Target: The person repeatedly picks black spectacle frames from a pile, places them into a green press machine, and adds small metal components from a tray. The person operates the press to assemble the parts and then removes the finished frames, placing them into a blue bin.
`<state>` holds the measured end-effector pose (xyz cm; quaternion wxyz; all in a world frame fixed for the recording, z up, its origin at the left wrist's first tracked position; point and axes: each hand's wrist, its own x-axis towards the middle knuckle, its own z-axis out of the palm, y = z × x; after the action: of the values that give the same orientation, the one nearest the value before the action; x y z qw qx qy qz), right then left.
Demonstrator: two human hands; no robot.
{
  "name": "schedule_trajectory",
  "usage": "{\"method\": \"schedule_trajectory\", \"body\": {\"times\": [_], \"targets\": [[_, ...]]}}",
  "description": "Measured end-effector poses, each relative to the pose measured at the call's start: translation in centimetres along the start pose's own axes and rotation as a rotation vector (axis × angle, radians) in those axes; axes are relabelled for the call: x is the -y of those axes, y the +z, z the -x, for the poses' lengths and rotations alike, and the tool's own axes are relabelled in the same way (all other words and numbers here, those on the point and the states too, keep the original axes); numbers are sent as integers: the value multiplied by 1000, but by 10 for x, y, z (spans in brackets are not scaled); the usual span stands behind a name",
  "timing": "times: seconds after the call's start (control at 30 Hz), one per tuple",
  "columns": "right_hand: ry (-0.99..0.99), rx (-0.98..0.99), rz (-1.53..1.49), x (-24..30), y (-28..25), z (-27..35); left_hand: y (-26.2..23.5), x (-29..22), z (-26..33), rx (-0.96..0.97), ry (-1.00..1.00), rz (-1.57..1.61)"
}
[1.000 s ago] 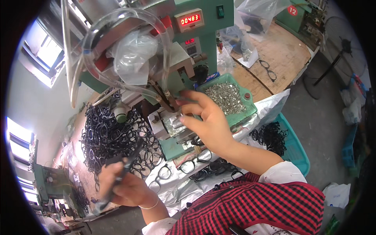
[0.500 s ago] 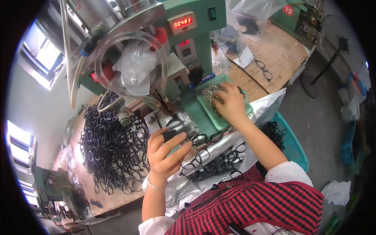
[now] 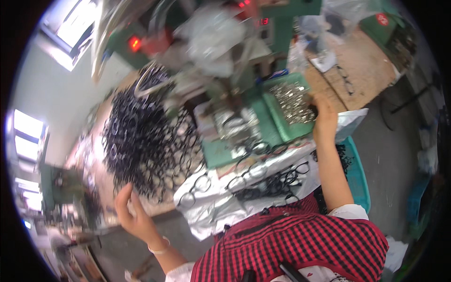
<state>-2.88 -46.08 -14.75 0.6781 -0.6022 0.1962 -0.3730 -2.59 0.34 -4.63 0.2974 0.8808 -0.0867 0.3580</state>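
Note:
My left hand is in the air off the near left edge of the workbench, below the pile of black eyeglass frames. Its fingers are apart and nothing shows in them. At the right rim of a green tray is my right hand, its fingers blurred and partly hidden. Small shiny metal parts fill the tray. Left of it, a black glasses frame lies on the metal fixture beneath the green machine. More black frames lie on silvery sheeting before me.
A turquoise basket with black pieces stands at my right. Clear plastic bags and a lone glasses frame lie on the wooden table beyond the tray. Another green machine is at the far left. Clear hoses hang by the machine.
My left hand has moved from beside the fixture to the lower left. My right hand has shifted from the metal parts to the tray's right rim. The view has shifted and blurred.

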Motion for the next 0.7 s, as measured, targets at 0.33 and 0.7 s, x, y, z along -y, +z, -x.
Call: {"method": "schedule_trajectory", "body": {"times": [0.33,0.7], "targets": [[-117,82,132,2,57,-6,72,-4,65,867,150,-413],[-289,125,523,43,-6,39,71,1,16,622,-551,1040]]}}
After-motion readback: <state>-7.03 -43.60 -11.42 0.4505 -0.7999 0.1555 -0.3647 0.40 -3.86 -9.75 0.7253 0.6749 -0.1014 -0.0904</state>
